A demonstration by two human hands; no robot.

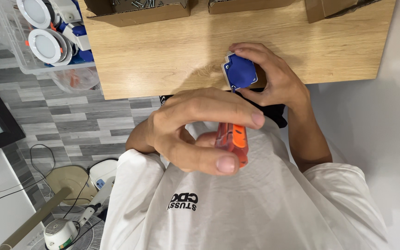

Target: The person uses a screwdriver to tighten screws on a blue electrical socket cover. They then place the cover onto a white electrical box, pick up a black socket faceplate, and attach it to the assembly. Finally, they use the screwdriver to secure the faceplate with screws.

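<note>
Blue socket box (pixel 240 71) at 1 o'clock on the wooden surface (pixel 163 55) edge, right hand (pixel 274 78) closed around it — left hand (pixel 200 129), closed on an orange screwdriver (pixel 234 141), puts the tip at its 6 o'clock side, seemingly screw work, which asks a straight tool and a firm hold.

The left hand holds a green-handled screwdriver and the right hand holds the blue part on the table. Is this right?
No: in the head view, the screwdriver has an orange handle, not green. The left hand holds it; the right hand holds the blue part on the table.
</note>
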